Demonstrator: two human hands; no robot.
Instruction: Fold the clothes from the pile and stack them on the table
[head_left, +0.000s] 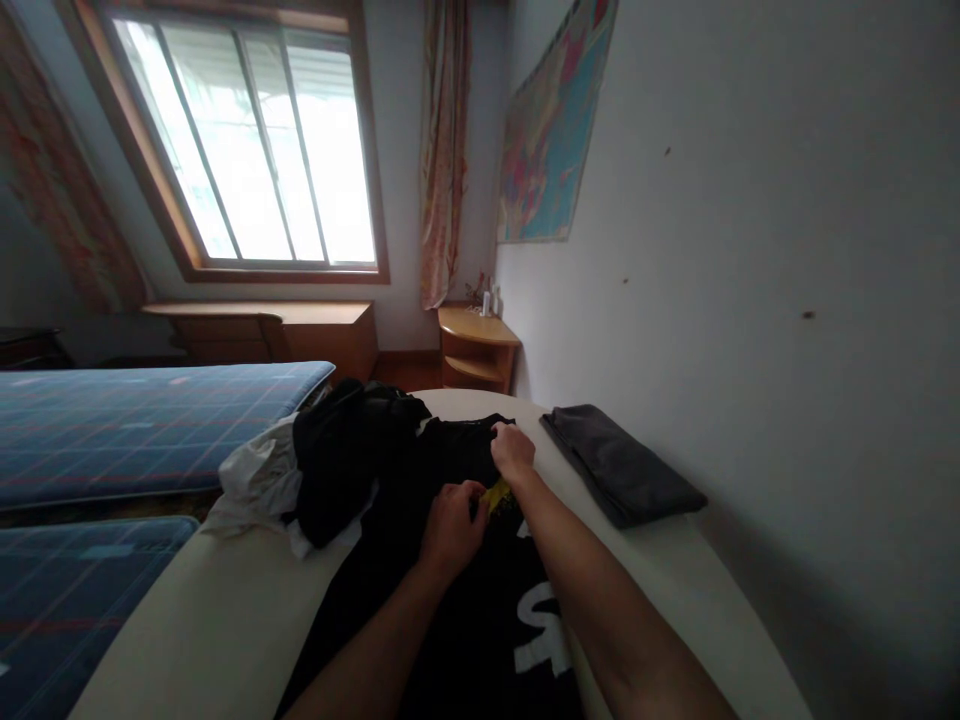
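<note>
My left hand (450, 528) pinches the black T-shirt (457, 640) beside its yellow patch (496, 495), and my right hand (514, 452) grips the fabric just beyond. The shirt lies spread on the white bed (225, 620).

A folded grey garment (622, 465) lies by the wall, a heap of black and white clothes (315, 470) sits left. Blue plaid mattresses (142, 420) beyond, bright window (255, 140), wall map (551, 125), wooden corner shelf (476, 345) underneath.
</note>
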